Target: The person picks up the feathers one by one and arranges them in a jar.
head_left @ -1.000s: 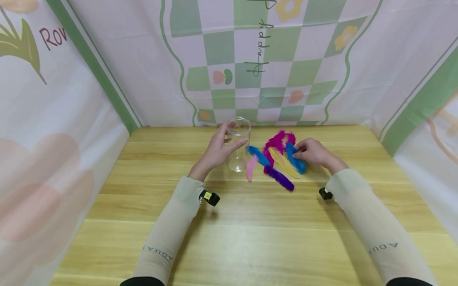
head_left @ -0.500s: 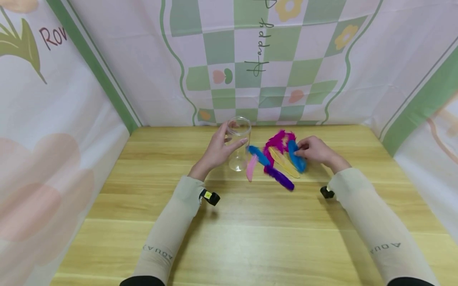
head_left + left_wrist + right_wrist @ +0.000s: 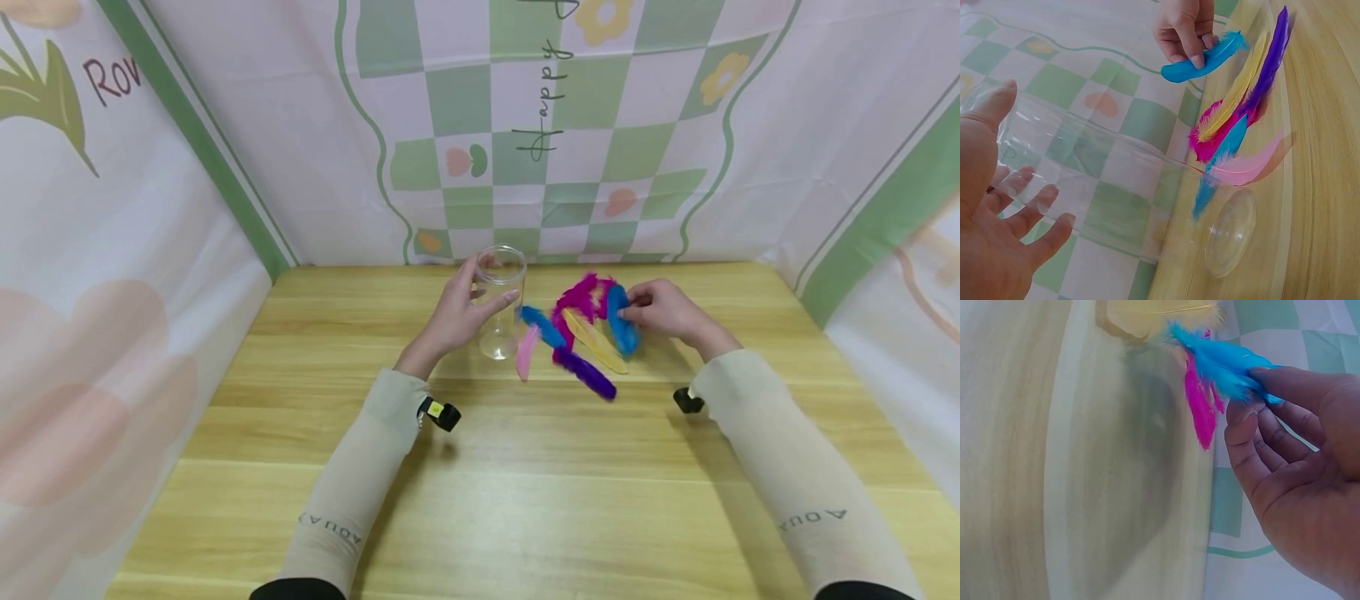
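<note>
A tall clear jar (image 3: 500, 321) stands upright on the table, with nothing visible inside. My left hand (image 3: 459, 312) holds it near the top, thumb on one side and fingers round the other, as the left wrist view (image 3: 997, 206) of that hand also shows. With thumb and fingertips my right hand (image 3: 663, 310) pinches a blue feather (image 3: 622, 321), raised a little above the table. Beside it lie magenta feathers (image 3: 581, 292), a yellow feather (image 3: 596, 340), a purple feather (image 3: 588, 373), a second blue feather (image 3: 543, 326) and a pink feather (image 3: 527, 353).
The wooden table (image 3: 480, 500) meets a printed cloth backdrop (image 3: 517, 108) just behind the jar and feathers. Cloth walls flank it on both sides. A small black camera (image 3: 442, 415) sits on the left wrist, another black device (image 3: 687, 401) on the right.
My right hand has shifted slightly right and up in the head view, taking the pinched blue feather along and turning it more upright. The left hand and jar have stayed put.
</note>
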{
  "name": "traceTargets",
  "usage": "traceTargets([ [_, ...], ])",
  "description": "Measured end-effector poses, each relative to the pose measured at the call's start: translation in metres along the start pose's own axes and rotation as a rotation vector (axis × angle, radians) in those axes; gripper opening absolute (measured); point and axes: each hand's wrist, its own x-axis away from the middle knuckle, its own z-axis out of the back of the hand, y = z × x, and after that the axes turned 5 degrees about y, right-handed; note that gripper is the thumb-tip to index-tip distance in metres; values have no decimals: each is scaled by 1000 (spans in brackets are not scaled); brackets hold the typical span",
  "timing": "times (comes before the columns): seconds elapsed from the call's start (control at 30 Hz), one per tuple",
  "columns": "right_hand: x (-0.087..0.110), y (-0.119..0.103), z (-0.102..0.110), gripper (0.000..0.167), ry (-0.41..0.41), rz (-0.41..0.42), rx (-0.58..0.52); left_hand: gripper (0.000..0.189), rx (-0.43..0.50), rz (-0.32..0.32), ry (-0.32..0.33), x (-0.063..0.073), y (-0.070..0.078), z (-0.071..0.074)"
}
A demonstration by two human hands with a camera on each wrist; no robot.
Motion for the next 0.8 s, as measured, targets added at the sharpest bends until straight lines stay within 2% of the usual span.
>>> traceTargets([
  [0.47, 1, -6, 0, 29, 15, -6, -42, 65, -11, 0, -3, 0, 0, 0],
  [0.8, 0, -10, -1, 24, 55, 35, -34, 65, -9, 6, -4, 0, 0, 1],
])
